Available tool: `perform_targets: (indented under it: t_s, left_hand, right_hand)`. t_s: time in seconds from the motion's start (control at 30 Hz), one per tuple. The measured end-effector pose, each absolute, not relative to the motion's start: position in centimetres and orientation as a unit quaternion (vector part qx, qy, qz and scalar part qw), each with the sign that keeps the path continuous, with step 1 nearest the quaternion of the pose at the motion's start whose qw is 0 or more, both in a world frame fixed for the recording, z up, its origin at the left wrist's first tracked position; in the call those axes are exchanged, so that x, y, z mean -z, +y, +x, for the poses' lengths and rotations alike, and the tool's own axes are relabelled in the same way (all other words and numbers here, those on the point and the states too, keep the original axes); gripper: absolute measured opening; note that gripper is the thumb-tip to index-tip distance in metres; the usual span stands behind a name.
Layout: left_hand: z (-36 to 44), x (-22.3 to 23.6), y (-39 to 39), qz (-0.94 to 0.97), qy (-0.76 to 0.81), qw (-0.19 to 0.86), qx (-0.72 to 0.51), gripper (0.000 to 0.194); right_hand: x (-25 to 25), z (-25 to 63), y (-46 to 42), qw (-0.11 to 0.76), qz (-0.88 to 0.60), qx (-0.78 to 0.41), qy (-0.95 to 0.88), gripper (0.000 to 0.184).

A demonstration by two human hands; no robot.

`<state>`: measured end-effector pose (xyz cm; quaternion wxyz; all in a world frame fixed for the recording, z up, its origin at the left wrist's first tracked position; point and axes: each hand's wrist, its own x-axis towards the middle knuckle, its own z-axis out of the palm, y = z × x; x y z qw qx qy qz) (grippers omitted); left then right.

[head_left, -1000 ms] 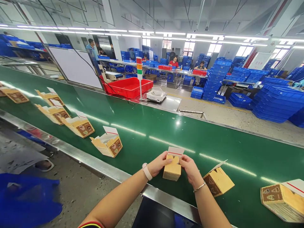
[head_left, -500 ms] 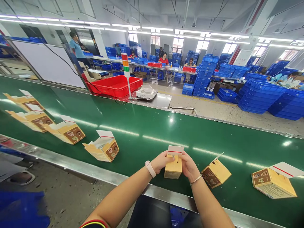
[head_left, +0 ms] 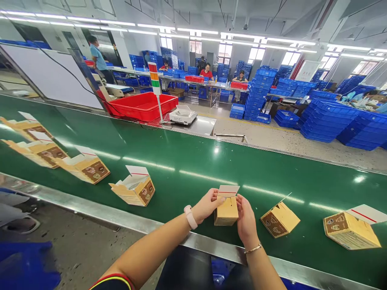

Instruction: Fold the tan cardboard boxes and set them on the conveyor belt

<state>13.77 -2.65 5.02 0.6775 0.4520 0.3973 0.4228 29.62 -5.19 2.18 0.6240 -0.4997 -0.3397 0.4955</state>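
Note:
A small tan cardboard box [head_left: 226,211] stands on the green conveyor belt [head_left: 187,189] in front of me. Its white top flap, marked with a red line, sticks up at the back. My left hand [head_left: 208,206] grips the box from the left, its thumb lying on the top panel near a small slot. Against the right side rests my right hand [head_left: 246,217], fingers curled round the back corner and partly hidden. To the right is a similar box [head_left: 280,219] with its flap raised. On the left, an open box [head_left: 134,189] has its flaps spread.
Several open boxes [head_left: 83,167] sit farther left on the belt, and another box [head_left: 350,229] lies far right. Beyond the belt are a red bin [head_left: 142,106], a signal light [head_left: 155,80] and a scale [head_left: 183,116]. A metal rail [head_left: 205,247] edges the near side.
The boxes near me appear slightly farther right as the view shifts. My right thumb has come off the top of the held box, and that hand now lies along its side.

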Motion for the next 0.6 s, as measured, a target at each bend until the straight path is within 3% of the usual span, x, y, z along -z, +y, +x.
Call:
perform_targets:
  t_s: [0.07, 0.13, 0.27, 0.37, 0.6]
  left_hand:
    - [11.9, -5.1, -4.1, 0.477, 0.407, 0.608, -0.487, 0.046]
    - [9.5, -4.9, -5.7, 0.484, 0.421, 0.531, -0.554, 0.042]
    - [4.9, -4.0, -8.2, 0.425, 0.499, 0.398, -0.642, 0.037]
    - [2.9, -3.2, -9.2, 0.391, 0.543, 0.361, -0.649, 0.039]
    - [1.8, -1.8, -11.0, 0.427, 0.567, 0.344, -0.614, 0.038]
  right_hand:
    - [-1.8, 30.4, -6.3, 0.662, -0.527, -0.342, -0.410, 0.040]
    - [-1.9, 30.9, -7.5, 0.641, -0.525, -0.161, -0.536, 0.038]
    - [-2.6, 30.7, -9.2, 0.457, -0.531, 0.089, -0.708, 0.031]
    - [-3.0, 30.6, -9.5, 0.382, -0.574, 0.164, -0.706, 0.032]
    - [-3.0, 31.1, -10.2, 0.317, -0.620, 0.216, -0.684, 0.045]
